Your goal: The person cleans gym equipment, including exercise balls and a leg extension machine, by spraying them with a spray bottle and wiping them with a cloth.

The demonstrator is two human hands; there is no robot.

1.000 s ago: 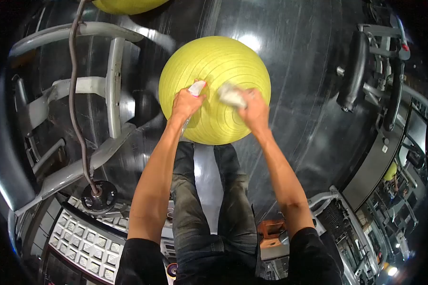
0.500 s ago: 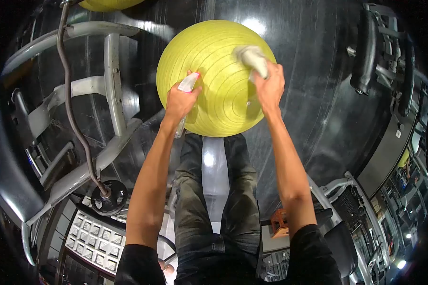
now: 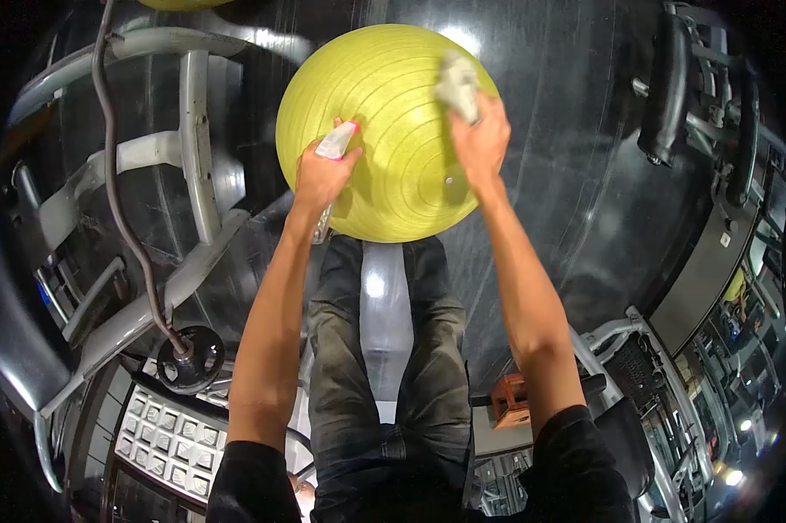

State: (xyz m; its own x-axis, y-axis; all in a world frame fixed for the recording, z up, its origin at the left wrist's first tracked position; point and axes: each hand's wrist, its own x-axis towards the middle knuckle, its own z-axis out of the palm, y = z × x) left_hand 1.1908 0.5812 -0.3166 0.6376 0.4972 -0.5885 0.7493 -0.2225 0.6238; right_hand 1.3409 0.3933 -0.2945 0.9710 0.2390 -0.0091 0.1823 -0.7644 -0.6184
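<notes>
A large yellow-green exercise ball (image 3: 393,105) with ringed ridges rests on the dark floor in front of my legs. My left hand (image 3: 323,177) is wrapped round a spray bottle (image 3: 338,141) with a white and pink head, held at the ball's left side. Part of the bottle's clear body shows below the wrist. On the ball's upper right, my right hand (image 3: 482,139) grips a pale cloth (image 3: 457,85), which is blurred by motion and lies over the ball's surface. A small white plug (image 3: 449,180) sits on the ball near my right wrist.
A grey metal frame (image 3: 197,148) and a curled barbell (image 3: 118,174) with a black plate (image 3: 189,359) stand on the left. Black padded equipment (image 3: 669,96) is at the right. An orange-brown stool (image 3: 510,401) stands behind my right arm.
My right hand has moved up and slightly left over the ball with the cloth. My left hand keeps its hold on the spray bottle. The whole view has shifted slightly.
</notes>
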